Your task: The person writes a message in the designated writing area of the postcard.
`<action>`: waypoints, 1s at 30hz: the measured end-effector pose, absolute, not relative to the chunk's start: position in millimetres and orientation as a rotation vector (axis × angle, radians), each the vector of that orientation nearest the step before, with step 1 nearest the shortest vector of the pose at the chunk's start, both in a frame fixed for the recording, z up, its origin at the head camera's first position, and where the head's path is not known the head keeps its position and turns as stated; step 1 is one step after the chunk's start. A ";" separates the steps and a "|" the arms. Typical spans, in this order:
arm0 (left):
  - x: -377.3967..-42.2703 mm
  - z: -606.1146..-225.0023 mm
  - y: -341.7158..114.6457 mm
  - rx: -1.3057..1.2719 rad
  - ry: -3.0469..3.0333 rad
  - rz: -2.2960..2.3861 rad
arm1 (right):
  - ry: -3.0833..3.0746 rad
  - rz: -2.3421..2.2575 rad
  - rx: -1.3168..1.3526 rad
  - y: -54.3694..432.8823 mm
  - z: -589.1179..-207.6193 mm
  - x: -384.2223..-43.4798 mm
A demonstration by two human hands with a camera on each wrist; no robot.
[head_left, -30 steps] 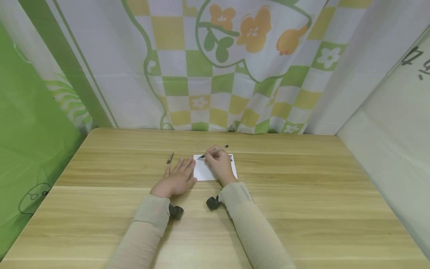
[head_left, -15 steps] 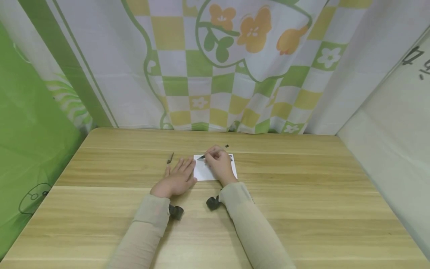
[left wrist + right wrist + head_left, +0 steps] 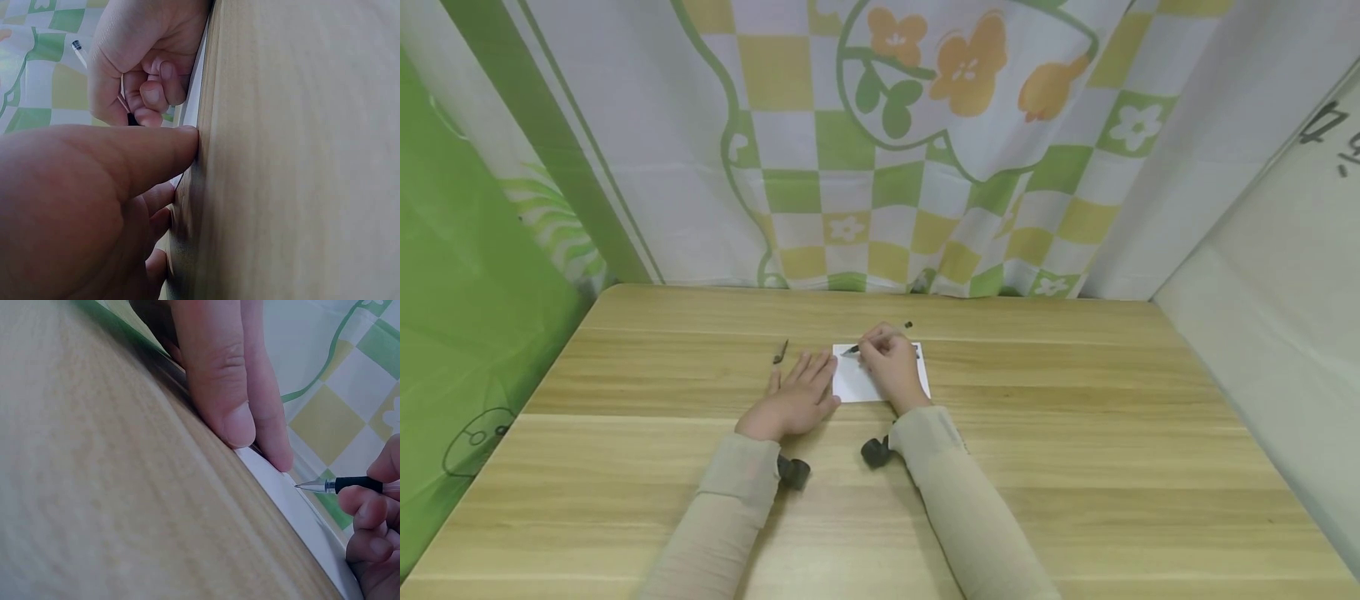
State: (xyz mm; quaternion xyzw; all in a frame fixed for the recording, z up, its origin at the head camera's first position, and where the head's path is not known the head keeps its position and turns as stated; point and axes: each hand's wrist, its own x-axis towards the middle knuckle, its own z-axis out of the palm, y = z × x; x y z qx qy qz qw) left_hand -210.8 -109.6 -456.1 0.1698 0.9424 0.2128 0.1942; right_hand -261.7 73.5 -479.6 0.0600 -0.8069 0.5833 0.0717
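Observation:
A small white sheet of paper [image 3: 854,383] lies on the wooden table in front of both hands. My left hand [image 3: 793,402] rests flat with its fingers spread, thumb and fingertips on the paper's left edge. Between thumb and fingers, my right hand [image 3: 891,367] pinches a gel pen [image 3: 359,484] with a black grip and a clear barrel. The pen's pointed metal tip is close over the paper's upper left part, and its far end sticks out behind the hand. Dark marks show at the paper's upper right corner, partly hidden by the right hand.
A dark pen cap [image 3: 781,352] lies on the table [image 3: 1075,433] just beyond the left fingers. Black wrist cameras sit under both sleeves. A checked, flowered curtain [image 3: 842,200] hangs behind the table's far edge, with a green cloth [image 3: 482,275] at the left.
The pen has shifted very slightly, its far end a touch to the right. The left hand and the paper stay in place.

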 end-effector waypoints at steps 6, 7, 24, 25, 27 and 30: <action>-209.3 -453.5 -109.5 0.469 2.643 0.613 | -2.431 1.739 0.195 73.3 -479.7 -261.4; -209.6 -454.4 -109.6 0.470 2.644 0.616 | -2.433 1.738 0.195 73.4 -479.6 -261.2; -211.5 -457.0 -110.1 0.481 2.650 0.596 | -2.415 1.810 0.185 73.8 -478.2 -261.1; -211.2 -456.5 -110.1 0.481 2.651 0.596 | -2.418 1.810 0.188 73.8 -477.6 -260.8; -210.9 -456.2 -110.1 0.479 2.651 0.592 | -2.428 1.806 0.191 73.7 -477.2 -260.6; -211.6 -458.3 -110.1 0.482 2.647 0.596 | -2.442 1.791 0.190 74.5 -477.2 -259.5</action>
